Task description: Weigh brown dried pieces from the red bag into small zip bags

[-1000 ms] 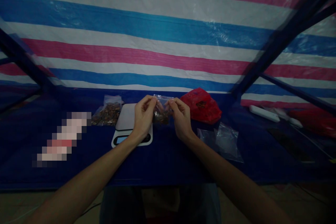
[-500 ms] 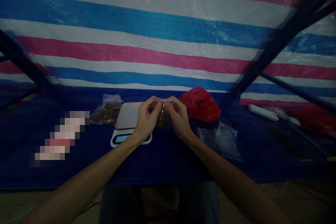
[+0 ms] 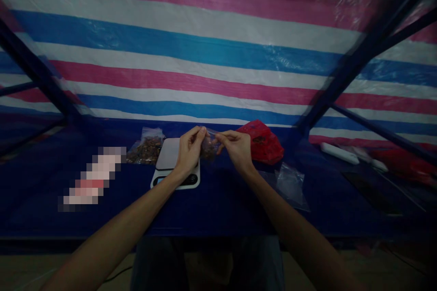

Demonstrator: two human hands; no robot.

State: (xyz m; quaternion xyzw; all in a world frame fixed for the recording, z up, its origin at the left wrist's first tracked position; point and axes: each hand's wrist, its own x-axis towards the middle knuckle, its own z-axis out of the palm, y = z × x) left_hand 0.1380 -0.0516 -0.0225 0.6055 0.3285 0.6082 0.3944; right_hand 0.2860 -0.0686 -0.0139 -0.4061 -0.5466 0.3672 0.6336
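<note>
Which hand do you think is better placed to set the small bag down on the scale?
Probably the left hand. Both hands pinch the small bag, but the left is over the scale, while the right hand is farther from the scale, beside the red bag.

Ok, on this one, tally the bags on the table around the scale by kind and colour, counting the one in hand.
Clear bags of brown pieces: 2, the lying bag beside the kitchen scale and the held bag pinched by the left hand and right hand
Clear overlapping bags, seemingly empty: 2
Red bags: 1
Total: 5
</note>
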